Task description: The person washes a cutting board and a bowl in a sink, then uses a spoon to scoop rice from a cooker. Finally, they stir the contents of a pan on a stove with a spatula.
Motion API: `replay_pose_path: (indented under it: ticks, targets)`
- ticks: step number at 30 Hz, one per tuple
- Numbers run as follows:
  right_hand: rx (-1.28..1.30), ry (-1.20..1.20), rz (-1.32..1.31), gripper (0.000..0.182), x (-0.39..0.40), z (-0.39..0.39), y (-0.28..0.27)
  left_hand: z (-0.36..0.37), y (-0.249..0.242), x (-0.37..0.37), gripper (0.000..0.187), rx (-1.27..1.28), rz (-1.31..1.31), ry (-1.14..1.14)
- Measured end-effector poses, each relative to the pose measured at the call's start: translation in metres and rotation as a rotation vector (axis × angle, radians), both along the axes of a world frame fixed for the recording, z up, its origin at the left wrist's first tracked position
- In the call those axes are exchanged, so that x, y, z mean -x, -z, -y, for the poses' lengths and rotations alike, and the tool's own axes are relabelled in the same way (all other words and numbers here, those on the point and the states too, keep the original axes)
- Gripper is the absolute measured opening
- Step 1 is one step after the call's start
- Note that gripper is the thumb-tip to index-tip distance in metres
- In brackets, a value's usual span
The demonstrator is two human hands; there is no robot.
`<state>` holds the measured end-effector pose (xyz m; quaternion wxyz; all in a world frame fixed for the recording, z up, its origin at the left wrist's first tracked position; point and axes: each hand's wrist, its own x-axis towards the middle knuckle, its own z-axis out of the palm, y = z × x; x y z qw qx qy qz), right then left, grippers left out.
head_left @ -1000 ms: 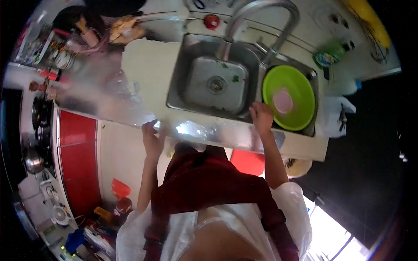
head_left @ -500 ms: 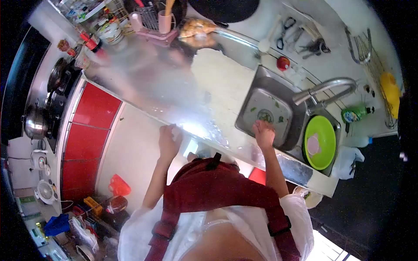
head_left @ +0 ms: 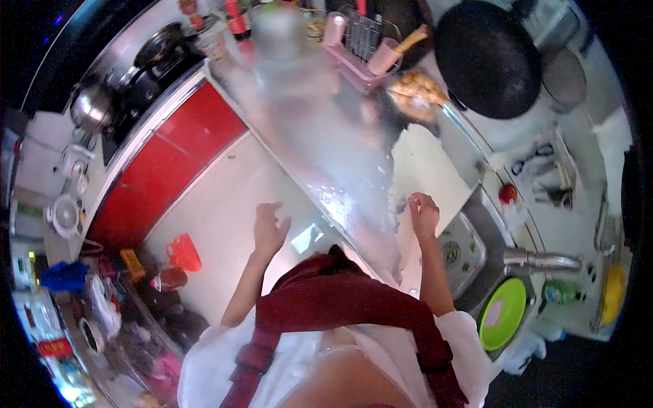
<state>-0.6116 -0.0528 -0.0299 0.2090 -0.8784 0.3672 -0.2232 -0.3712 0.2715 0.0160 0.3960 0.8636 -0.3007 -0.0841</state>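
Observation:
My left hand [head_left: 271, 230] hangs over the floor in front of the counter, its fingers apart and nothing in it. Above the counter's pale, dry-looking patch [head_left: 430, 163] is my right hand [head_left: 425, 216], fingers curled in; whatever they may hold is hidden. Just right of that hand lies the steel sink [head_left: 481, 234], with bits of green leaf around its drain [head_left: 451, 253]. The wet, shiny part of the counter [head_left: 320, 146] stretches to the left between my hands and the back.
A green basin [head_left: 509, 319] with a pink item inside stands beside the faucet [head_left: 541, 258]. At the back are a pink utensil rack [head_left: 354, 64], a bag of orange-brown food [head_left: 418, 95] and a black wok [head_left: 488, 58]. Pots sit on the stove [head_left: 139, 95] at left.
The view has turned left. My right hand has moved from over the sink to above the counter left of it. My left hand stays over the floor, fingers apart.

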Motion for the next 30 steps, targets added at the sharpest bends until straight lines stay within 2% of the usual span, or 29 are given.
replay_pose_path:
  ticks: [5, 7, 11, 14, 18, 21, 23, 26, 30]
  targets:
    - [-0.009, -0.089, -0.007, 0.024, -0.106, 0.002, -0.001, -0.04, -0.005, -0.024, 0.037, -0.02, 0.102, -0.161]
    - [-0.11, -0.17, 0.017, 0.02, -0.148, -0.013, -0.001, -0.062, -0.002, -0.037, 0.039, -0.011, 0.115, -0.262]
    - [-0.062, -0.326, 0.096, 0.014, -0.226, -0.04, -0.007, -0.1, 0.013, -0.07, 0.04, -0.039, 0.112, -0.382]
    - [-0.097, -0.309, 0.071, 0.015, -0.286, -0.068, -0.005, -0.122, 0.017, -0.108, 0.04, -0.019, 0.083, -0.45]
    - [-0.039, -0.413, 0.079, 0.017, -0.376, -0.113, 0.005, -0.164, 0.018, -0.175, 0.04, -0.009, 0.084, -0.475]
    - [-0.06, -0.486, 0.123, 0.017, -0.439, -0.16, -0.005, -0.213, 0.01, -0.223, 0.044, -0.038, 0.108, -0.482]
    - [-0.161, -0.451, 0.133, 0.018, -0.481, -0.188, -0.019, -0.246, 0.008, -0.257, 0.044, -0.043, 0.119, -0.515]
    - [-0.04, -0.481, 0.094, 0.018, -0.529, -0.205, -0.02, -0.276, 0.012, -0.307, 0.044, -0.047, 0.103, -0.554]
    - [-0.029, -0.49, 0.108, 0.019, -0.57, -0.21, -0.036, -0.286, 0.016, -0.352, 0.044, 0.005, 0.053, -0.581]
